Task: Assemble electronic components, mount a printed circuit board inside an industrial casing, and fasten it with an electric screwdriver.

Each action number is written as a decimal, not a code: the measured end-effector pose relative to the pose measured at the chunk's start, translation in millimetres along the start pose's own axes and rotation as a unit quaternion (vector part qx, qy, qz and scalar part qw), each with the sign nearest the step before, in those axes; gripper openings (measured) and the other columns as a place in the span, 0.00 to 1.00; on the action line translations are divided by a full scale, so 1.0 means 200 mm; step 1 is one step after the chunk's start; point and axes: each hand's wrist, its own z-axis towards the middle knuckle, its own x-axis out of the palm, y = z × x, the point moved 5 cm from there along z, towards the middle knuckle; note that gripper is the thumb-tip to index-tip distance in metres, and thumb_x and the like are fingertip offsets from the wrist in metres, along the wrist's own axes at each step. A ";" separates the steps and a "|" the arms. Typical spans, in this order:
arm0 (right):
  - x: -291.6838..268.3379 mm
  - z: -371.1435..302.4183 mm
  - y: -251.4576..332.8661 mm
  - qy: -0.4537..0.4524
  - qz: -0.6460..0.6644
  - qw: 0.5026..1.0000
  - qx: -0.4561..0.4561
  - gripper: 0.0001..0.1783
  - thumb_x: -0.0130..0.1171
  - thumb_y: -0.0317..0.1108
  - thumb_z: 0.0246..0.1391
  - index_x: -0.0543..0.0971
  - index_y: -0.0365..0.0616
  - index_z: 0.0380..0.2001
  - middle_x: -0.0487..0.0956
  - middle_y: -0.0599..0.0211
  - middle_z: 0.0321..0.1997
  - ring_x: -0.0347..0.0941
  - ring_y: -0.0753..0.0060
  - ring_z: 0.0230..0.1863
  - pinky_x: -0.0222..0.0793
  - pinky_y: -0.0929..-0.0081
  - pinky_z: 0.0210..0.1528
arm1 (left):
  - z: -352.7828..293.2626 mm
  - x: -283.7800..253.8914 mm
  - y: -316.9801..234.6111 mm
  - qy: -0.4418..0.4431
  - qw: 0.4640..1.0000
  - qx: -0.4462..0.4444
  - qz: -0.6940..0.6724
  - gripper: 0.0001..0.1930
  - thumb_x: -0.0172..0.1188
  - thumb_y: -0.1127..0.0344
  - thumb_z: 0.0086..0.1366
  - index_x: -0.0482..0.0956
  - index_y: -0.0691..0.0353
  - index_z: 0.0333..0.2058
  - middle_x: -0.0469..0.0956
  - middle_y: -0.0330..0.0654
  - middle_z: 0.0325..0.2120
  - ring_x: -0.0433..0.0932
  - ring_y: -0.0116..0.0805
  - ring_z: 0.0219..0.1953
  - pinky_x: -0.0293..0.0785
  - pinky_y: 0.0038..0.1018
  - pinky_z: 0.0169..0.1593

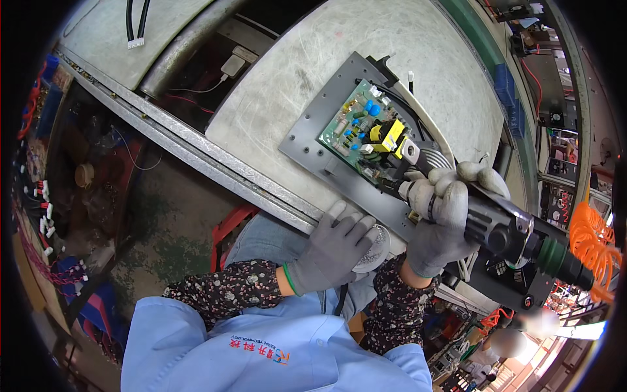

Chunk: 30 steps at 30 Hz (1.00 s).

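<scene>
My right hand point(444, 219), in a grey glove, is wrapped round the front of a black power screwdriver point(499, 228). Its nose points left at the near side of a green circuit board point(339, 134); the exact tip is hard to make out. The board carries blue and yellow parts and lies on a dark grey metal plate point(313, 124). At the table's near edge my gloved left hand point(330, 251) has its fingers over a small round dish point(373, 253) of tiny metal pieces, apparently screws. My left thumb is hidden.
The plate rests on a scratched grey worktable point(261, 98) with a metal rail point(189, 173) along its near edge. An orange coiled hose point(591, 238) is at the right, near the screwdriver's rear end. Blue bins point(506, 88) line the far side. A red stool frame point(228, 228) stands below.
</scene>
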 end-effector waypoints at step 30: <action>-0.35 -0.27 0.19 0.019 0.033 0.999 -0.034 0.23 0.62 0.22 0.46 0.65 0.38 0.45 0.70 0.55 0.35 0.68 0.70 0.21 0.67 0.75 0.15 | 0.01 0.02 0.00 -0.027 0.999 -0.006 0.028 0.40 0.73 0.47 0.32 0.73 0.56 0.48 0.70 0.41 0.47 0.69 0.40 0.48 0.57 0.45 0.57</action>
